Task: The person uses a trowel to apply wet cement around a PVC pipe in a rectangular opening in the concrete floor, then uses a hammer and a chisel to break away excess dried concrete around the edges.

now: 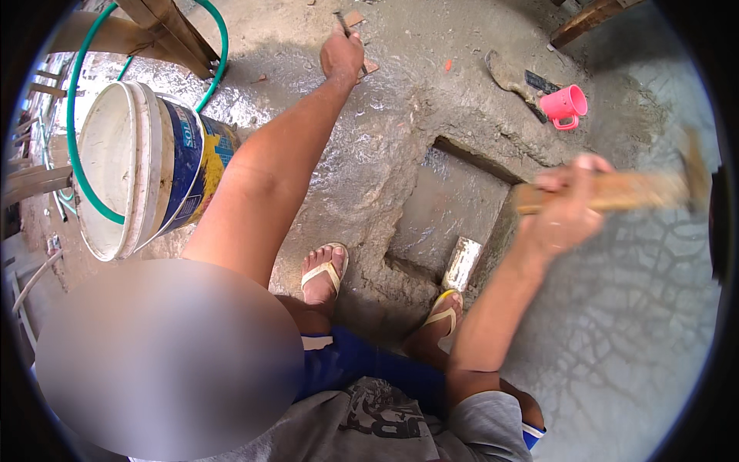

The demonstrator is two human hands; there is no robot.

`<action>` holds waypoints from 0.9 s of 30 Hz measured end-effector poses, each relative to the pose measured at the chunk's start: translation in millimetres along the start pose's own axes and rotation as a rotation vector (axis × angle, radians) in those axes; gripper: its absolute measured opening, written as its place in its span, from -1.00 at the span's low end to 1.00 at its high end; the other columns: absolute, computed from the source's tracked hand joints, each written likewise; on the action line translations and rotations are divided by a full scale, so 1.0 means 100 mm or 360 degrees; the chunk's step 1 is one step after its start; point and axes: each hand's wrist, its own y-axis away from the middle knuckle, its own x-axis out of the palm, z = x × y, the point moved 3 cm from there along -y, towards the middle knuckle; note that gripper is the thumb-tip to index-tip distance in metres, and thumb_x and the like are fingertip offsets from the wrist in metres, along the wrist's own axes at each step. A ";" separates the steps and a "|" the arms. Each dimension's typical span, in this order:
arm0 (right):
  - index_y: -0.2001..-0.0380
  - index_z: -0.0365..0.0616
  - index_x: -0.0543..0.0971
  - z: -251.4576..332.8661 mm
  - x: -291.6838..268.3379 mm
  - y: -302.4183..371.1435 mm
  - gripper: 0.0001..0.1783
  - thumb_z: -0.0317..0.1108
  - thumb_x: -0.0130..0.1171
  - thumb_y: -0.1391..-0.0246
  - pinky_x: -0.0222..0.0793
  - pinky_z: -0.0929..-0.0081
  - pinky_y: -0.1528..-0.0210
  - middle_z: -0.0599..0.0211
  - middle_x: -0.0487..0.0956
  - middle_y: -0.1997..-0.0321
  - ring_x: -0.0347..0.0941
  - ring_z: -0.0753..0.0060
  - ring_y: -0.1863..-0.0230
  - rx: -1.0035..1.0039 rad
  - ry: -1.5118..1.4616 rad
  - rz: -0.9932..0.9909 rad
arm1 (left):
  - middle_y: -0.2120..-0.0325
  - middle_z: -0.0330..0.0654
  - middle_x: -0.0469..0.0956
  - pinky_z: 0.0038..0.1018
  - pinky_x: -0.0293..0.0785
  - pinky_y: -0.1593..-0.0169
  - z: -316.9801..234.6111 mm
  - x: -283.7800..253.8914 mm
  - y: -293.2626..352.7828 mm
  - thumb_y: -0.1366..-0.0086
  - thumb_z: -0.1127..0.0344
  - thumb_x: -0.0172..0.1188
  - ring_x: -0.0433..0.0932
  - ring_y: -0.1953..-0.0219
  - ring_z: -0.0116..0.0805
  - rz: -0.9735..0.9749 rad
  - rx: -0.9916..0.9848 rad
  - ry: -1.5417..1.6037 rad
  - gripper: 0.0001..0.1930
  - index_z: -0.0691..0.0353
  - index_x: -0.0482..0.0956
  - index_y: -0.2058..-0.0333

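My left hand [342, 58] is stretched far ahead, low over the wet ground, its fingers closed round a thin dark chisel-like tool [342, 21]. Reddish tile pieces [370, 68] lie beside and just beyond that hand. On the right, my right hand [568, 202] grips the wooden handle of a hammer [631, 191], raised above the floor. The hammer's head, at the far right end of the handle, is smeared by motion. Below and left of the hammer is a square pit [446, 204] with rough mortar edges. A whitish pipe piece [462, 263] stands in its near corner.
A large bucket [202, 146] with a pale lid stands at left, a green hose [75, 123] looping over it. Far right lie a pink mug [564, 105], a trowel [504, 77] and a dark-handled tool [543, 82]. Wooden posts [165, 35] rise at the back left. My sandalled feet [323, 277] are beside the pit.
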 end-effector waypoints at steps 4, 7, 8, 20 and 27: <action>0.17 -0.18 0.39 0.13 0.08 -0.12 -0.78 -0.45 0.19 -0.17 0.43 0.47 0.47 0.36 0.42 0.58 0.38 0.47 0.58 -0.0620 -0.0226 -0.0299 | 0.39 0.03 0.67 -0.08 0.52 0.15 0.27 -0.09 -0.13 -0.33 0.13 0.21 0.67 0.24 0.07 -0.0157 -0.0158 -0.0037 -0.78 0.13 0.60 0.21; 0.18 -0.07 0.40 -1.19 0.34 0.95 -0.80 -0.38 0.19 -0.19 0.46 0.44 0.50 0.39 0.41 0.53 0.37 0.51 0.56 -0.0202 -0.0186 -0.0172 | 0.31 0.10 0.66 -0.05 0.52 0.09 -0.04 0.13 0.10 -0.36 0.15 0.16 0.65 0.18 0.14 0.0143 0.0004 0.0025 -0.74 0.21 0.52 0.15; 0.17 -0.12 0.42 -1.90 0.22 1.49 -0.80 -0.44 0.18 -0.17 0.39 0.49 0.56 0.38 0.41 0.55 0.35 0.50 0.62 0.0773 0.0142 -0.0093 | 0.31 0.10 0.66 -0.05 0.52 0.09 -0.17 0.21 0.20 -0.36 0.15 0.16 0.65 0.18 0.14 0.0162 0.0006 0.0077 -0.74 0.21 0.52 0.15; 0.17 -0.13 0.48 -0.28 0.46 0.13 -0.82 -0.50 0.15 -0.15 0.35 0.57 0.55 0.41 0.40 0.56 0.32 0.59 0.63 -0.0059 0.0167 -0.0148 | 0.36 0.10 0.64 0.02 0.48 0.18 -0.21 0.51 0.18 -0.37 0.14 0.14 0.62 0.24 0.20 0.0215 0.0205 0.0268 -0.76 0.18 0.50 0.17; 0.19 -0.23 0.48 -2.37 0.43 2.21 -0.83 -0.45 0.12 -0.15 0.26 0.44 0.70 0.38 0.46 0.53 0.33 0.50 0.67 0.1696 0.0997 0.0408 | 0.37 0.08 0.65 0.03 0.48 0.19 -0.47 0.68 0.40 -0.39 0.13 0.12 0.63 0.27 0.19 0.0318 0.0282 0.0332 -0.77 0.16 0.48 0.16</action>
